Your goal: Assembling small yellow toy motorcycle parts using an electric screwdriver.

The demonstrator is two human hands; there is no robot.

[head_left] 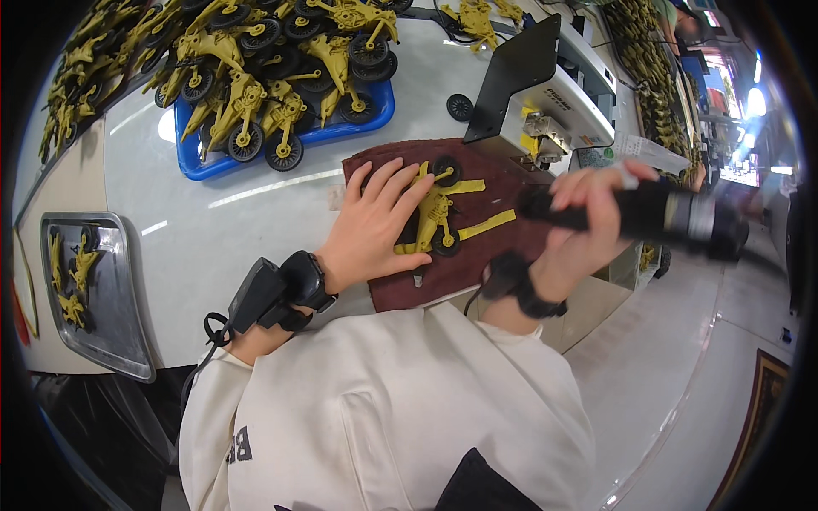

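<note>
My left hand point(372, 223) lies with fingers spread over a yellow toy motorcycle point(433, 217) with black wheels. Thumb and index finger touch its left side near both ends. The toy rests on its side on a dark red cloth point(396, 294), beside strips of yellow tape point(487, 225). My right hand point(588, 209) is closed around a black electric screwdriver point(652, 213), raised to the right of the cloth. Motion blurs this tool; its thick end and cord point right. Just beyond it stands a silver screw-feeder box point(567, 111) with a black plate.
A blue tray point(200, 170) heaped with yellow toy motorcycles stands at the far left. A metal tray point(102, 332) with several yellow parts lies at the left edge. One loose black wheel point(459, 106) sits near the feeder. More yellow parts point(660, 94) line the right.
</note>
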